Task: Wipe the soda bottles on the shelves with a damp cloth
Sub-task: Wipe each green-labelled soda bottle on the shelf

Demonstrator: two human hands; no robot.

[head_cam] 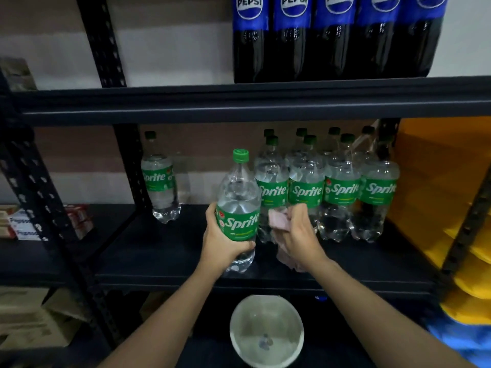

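Left hand wraps round the green label of a Sprite bottle, thumb across the front, fingers curled behind, and the bottle stands upright near the front of the middle shelf, its base touching or just above the board; I cannot tell which. Right hand sits just beside it, fingers curled round a bunched pinkish cloth, with more of the cloth hanging below the palm. The cloth is close to the bottle's right side, but contact is not clear. Behind the hands, a packed cluster of Sprite bottles stands in rows at the back right of the same shelf, and a lone Sprite bottle stands apart to the left by the upright post. On the upper shelf, a row of Pepsi bottles stands shoulder to shoulder. Below, between the forearms, a white bowl holds water. Yellow packs are stacked at the right.
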